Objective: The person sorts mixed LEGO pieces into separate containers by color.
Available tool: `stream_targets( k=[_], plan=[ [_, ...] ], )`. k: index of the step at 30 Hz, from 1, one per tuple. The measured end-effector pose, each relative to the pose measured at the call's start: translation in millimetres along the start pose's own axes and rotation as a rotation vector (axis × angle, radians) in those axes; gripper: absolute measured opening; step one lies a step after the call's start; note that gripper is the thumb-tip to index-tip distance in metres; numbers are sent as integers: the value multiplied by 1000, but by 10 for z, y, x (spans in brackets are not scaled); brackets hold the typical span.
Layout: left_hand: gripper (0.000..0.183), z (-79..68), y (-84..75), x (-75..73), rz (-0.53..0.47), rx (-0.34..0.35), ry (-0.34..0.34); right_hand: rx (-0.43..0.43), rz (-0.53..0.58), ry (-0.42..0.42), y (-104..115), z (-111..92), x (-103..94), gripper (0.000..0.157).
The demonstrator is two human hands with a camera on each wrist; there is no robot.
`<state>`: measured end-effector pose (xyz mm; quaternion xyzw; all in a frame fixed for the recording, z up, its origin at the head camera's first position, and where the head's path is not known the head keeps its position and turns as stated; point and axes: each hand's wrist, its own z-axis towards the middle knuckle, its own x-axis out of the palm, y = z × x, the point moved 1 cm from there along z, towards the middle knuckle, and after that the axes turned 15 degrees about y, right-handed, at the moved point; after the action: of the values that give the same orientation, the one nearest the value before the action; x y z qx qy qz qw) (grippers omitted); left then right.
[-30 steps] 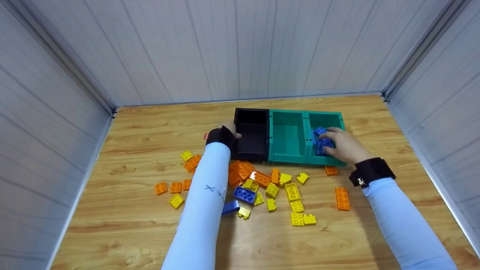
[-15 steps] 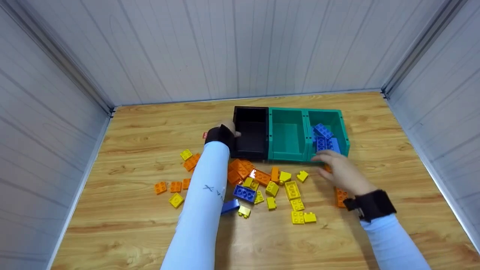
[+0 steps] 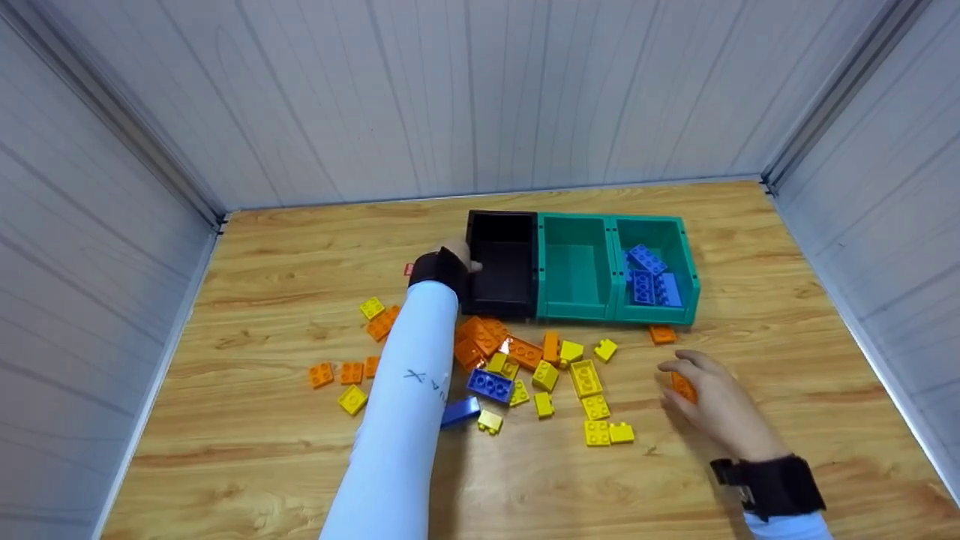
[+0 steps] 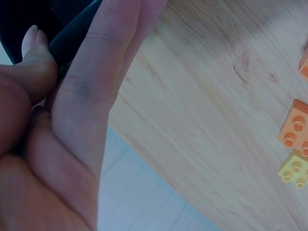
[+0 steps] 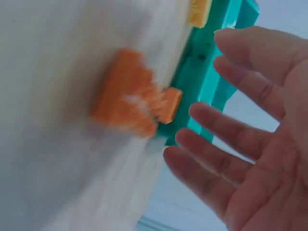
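My left hand (image 3: 460, 255) grips the left wall of the black bin (image 3: 502, 279), thumb inside and fingers along the outside, as the left wrist view also shows. My right hand (image 3: 724, 412) hovers above an orange brick (image 3: 683, 386) at the right of the table, its fingers spread. In the right wrist view that orange brick (image 5: 122, 94) is blurred and apart from the fingers. A smaller orange brick (image 3: 662, 334) lies in front of the right green bin (image 3: 694, 296), which contains several blue bricks (image 3: 646, 260). The middle green bin (image 3: 576, 309) has nothing visible inside.
Several orange bricks (image 3: 523, 352) and yellow bricks (image 3: 586, 379) lie scattered before the bins, with a blue brick (image 3: 490, 385) and another blue brick (image 3: 460, 412) among them. More orange bricks (image 3: 352, 373) sit left of my left forearm. Pale panel walls (image 3: 480, 97) enclose the table.
My right hand has left the blue bricks in the right green bin and moved toward me, over the orange brick. My left hand stays on the black bin.
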<state>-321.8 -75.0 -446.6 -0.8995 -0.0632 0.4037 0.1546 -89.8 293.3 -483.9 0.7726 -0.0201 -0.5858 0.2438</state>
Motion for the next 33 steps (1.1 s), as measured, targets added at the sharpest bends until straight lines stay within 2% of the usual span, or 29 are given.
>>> stream_targets(
  k=[1,3,4,6,10,11,13,14,16,18,19,20,21,22,23,25,26,27,29,30,31,32,33],
  plan=[
    [43,-33,-24,-11,-14,-12,9,16,5,0,-27,-30,15,42],
    [40,0,-24,-5,-21,-12,8,53,17,3,-70,-84,45,47],
    [37,36,1,17,-17,13,-25,66,16,3,-86,-106,62,50],
    [34,-7,-18,21,-19,11,-19,92,12,3,-111,-143,98,50],
    [29,-285,-88,27,-73,20,-28,122,9,15,-130,-174,164,47],
    [30,-375,-129,10,-96,-1,-1,133,11,20,-133,-176,178,45],
    [29,-384,-131,13,-134,-8,2,149,18,28,-132,-173,196,44],
    [29,-287,-90,33,-129,9,-20,154,21,31,-131,-171,201,43],
    [33,-141,-46,39,-130,12,-13,168,24,36,-129,-167,207,42],
    [37,131,40,61,-104,15,-13,172,23,37,-126,-161,204,42],
    [39,290,102,75,-79,28,-17,171,23,39,-122,-157,202,42],
    [43,500,189,113,-40,66,-56,171,22,41,-118,-153,200,42],
    [45,678,241,136,-2,68,-71,170,23,44,-114,-149,198,43],
    [47,906,323,179,48,94,-115,171,27,46,-112,-147,195,43],
    [46,1075,379,210,56,86,-107,168,30,50,-107,-145,193,44],
    [49,1501,539,295,129,122,-178,166,39,58,-102,-143,191,44],
    [50,1683,604,336,157,136,-216,165,42,60,-104,-143,191,45],
    [49,1802,638,357,174,126,-225,163,46,62,-105,-144,190,45],
    [50,1961,688,374,169,119,-212,160,54,67,-109,-144,188,46],
    [53,2044,730,392,202,143,-261,162,59,70,-113,-143,187,47],
    [54,1989,705,369,154,124,-213,164,64,74,-116,-142,185,47],
    [54,1927,685,359,163,132,-220,168,71,80,-121,-140,183,48],
    [52,1791,630,334,160,124,-210,171,77,84,-123,-140,181,49]
  ],
)
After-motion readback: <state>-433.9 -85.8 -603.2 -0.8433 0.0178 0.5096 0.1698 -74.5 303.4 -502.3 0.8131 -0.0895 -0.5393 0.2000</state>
